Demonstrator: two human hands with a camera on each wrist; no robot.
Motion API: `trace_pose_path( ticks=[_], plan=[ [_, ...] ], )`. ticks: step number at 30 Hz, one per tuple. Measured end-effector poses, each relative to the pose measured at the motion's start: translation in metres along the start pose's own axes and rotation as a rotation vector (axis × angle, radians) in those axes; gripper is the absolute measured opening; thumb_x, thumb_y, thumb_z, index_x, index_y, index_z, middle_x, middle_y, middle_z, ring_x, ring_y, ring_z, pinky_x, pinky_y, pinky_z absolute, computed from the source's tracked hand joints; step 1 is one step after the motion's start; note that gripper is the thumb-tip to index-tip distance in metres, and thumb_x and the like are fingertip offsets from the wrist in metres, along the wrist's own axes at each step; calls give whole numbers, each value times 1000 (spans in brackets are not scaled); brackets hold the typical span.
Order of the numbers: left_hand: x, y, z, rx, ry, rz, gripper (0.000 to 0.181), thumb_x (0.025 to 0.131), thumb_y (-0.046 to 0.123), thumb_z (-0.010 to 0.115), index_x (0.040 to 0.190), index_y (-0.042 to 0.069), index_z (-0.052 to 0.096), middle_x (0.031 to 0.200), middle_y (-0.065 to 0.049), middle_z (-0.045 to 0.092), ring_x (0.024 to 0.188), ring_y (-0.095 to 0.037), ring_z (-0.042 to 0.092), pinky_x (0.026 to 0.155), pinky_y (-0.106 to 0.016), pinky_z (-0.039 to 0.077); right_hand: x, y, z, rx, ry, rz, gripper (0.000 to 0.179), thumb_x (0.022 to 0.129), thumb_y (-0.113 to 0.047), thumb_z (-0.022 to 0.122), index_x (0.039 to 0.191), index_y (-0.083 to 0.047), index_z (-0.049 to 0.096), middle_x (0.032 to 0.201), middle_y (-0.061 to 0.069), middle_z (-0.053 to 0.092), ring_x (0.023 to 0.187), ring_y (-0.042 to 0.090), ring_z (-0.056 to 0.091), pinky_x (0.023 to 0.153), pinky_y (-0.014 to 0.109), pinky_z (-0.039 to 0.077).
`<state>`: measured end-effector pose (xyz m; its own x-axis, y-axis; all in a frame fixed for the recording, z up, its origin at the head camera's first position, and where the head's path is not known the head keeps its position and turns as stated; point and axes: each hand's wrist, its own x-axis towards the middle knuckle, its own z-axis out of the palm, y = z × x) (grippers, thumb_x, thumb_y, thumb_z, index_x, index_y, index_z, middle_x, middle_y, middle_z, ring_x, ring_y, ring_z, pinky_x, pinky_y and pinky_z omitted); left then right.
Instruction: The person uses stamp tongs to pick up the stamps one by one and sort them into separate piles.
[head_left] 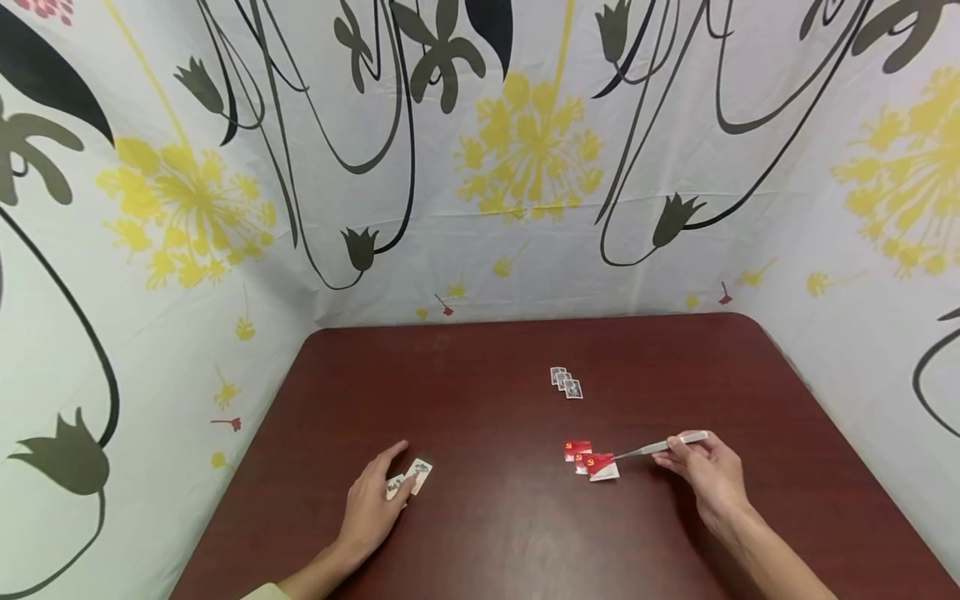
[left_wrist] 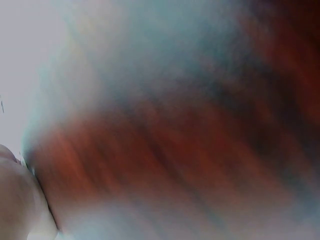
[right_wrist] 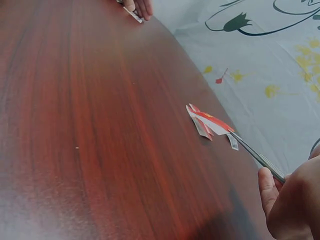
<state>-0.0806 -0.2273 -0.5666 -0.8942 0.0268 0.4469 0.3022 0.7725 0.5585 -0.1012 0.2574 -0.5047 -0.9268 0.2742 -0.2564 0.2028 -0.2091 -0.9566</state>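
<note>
My right hand (head_left: pixel 708 475) grips a pair of metal tweezers (head_left: pixel 645 450). The tweezer tips touch the edge of the front stamp in a small overlapping group of red-and-white stamps (head_left: pixel 600 465). In the right wrist view that stamp (right_wrist: pixel 215 122) slants up at the tweezer tips, above the others. On the left, my left hand (head_left: pixel 369 508) holds a few small pale stamps (head_left: pixel 421 476) with grey pictures, the thumb lying over them and the index finger stretched out. The left wrist view is blurred and hides the held stamps.
Farther back on the dark red-brown table (head_left: pixel 450 375) lies a short overlapping row of grey-pictured stamps (head_left: pixel 573 389). A white cloth (head_left: pixel 540 275) with yellow, black and grey plant prints hangs behind the table and along its sides.
</note>
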Motion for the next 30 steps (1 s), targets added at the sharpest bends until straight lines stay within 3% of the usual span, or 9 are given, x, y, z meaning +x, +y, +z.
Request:
trace_pose_path(
  ticks=[19,30],
  plan=[
    [0,-2,0,-4,-18,-5,59,88,10,87,143,8,65,139,-11,69,124,-32,67,91,-57,57,-5,6,-3,-25,51,-6,5,105,5,58,103,3,55,80,-2,75,72,11,76,74,28,63],
    [1,-2,0,-1,-12,-2,59,88,9,87,143,7,66,138,-11,70,123,-32,67,89,-57,57,-5,6,-2,-68,57,-68,6,103,7,61,102,7,56,80,-2,76,70,10,75,71,27,63]
  ],
)
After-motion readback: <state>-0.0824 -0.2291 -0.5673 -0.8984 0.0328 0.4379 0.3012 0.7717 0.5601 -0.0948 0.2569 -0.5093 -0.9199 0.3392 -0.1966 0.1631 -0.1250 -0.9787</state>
